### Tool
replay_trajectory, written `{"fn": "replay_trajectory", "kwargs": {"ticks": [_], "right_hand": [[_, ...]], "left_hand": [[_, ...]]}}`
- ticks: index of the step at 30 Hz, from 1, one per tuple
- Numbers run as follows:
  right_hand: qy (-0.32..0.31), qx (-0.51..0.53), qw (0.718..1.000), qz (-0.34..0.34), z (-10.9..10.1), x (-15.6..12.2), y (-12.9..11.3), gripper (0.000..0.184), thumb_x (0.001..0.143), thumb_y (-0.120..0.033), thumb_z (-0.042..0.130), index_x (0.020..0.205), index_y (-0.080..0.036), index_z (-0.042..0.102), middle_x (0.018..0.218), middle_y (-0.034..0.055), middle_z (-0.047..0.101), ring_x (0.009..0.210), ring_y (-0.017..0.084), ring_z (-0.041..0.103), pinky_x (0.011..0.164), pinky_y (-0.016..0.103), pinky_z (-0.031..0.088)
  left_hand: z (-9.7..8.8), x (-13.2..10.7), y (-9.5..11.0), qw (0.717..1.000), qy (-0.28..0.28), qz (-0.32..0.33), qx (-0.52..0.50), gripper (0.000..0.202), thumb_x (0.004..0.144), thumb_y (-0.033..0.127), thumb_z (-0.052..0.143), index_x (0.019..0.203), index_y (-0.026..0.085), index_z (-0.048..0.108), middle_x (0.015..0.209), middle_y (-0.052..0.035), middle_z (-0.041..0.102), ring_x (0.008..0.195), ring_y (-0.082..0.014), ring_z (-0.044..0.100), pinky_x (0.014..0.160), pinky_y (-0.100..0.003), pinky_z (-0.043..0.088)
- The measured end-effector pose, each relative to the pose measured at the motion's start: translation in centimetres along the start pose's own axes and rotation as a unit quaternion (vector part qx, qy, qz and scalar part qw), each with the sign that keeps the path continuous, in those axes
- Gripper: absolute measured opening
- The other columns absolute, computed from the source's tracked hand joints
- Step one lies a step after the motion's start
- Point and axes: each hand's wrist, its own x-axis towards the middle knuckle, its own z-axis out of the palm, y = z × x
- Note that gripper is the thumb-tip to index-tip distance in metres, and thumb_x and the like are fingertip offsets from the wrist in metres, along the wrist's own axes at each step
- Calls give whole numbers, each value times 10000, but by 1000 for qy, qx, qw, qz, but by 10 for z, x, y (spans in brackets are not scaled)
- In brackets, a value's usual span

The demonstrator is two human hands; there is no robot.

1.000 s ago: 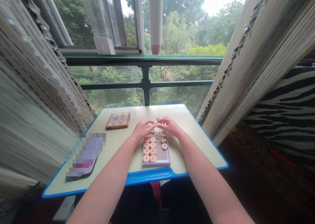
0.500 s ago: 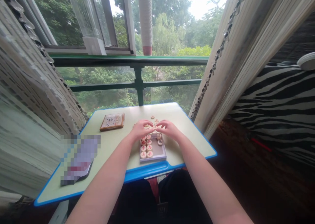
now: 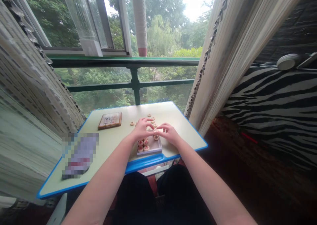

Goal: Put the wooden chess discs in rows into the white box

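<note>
Round wooden Chinese chess pieces lie in a shallow, pale open box [image 3: 156, 148] near the table's front edge. Its left side has red-marked pieces [image 3: 146, 148] in paired columns, partly covered by my left hand. My left hand [image 3: 143, 128] reaches over the box's far left part, thumb and fingers curved around a Chinese chess piece [image 3: 155, 131] at the right column. From the other side, my right hand [image 3: 168, 132] has its bent fingertips against the same piece. Just nearer, a dark-marked piece [image 3: 156, 137] rests in the box. Bare box floor shows at the front right.
Loose pieces lie beyond the hands, including one piece [image 3: 149, 115] at the back and another piece [image 3: 132, 123] to the left. A brown-edged flat box [image 3: 110, 120] sits back left. A blurred-out flat object [image 3: 81, 154] lies front left. The table [image 3: 109, 149] has a blue rim.
The view has shifted slightly right. Both hands have come nearer over the box, from its far edge to the right column; my left hand now covers more of the red-marked pieces.
</note>
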Motion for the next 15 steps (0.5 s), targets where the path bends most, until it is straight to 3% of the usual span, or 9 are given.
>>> {"fn": "replay_trajectory", "kwargs": {"ticks": [10,15], "right_hand": [[-24,-9,1000,-18,0,-12,-6,244,724,-372,653,885,-197,708,871,40,607,645,96,527,665,260,452],[-25,-18,999,-13,0,-15,-7,228,702,-342,675,861,-181,704,878,42,610,635,94,534,662,261,456]], "left_hand": [[6,-18,6,999,26,18,15,148,656,362,682,715,227,684,1178,-46,580,1157,-270,432,1007,-475,305],[11,-24,8,999,32,12,28,167,647,364,687,733,221,687,1202,-49,575,1220,-296,378,1032,-490,254]]}}
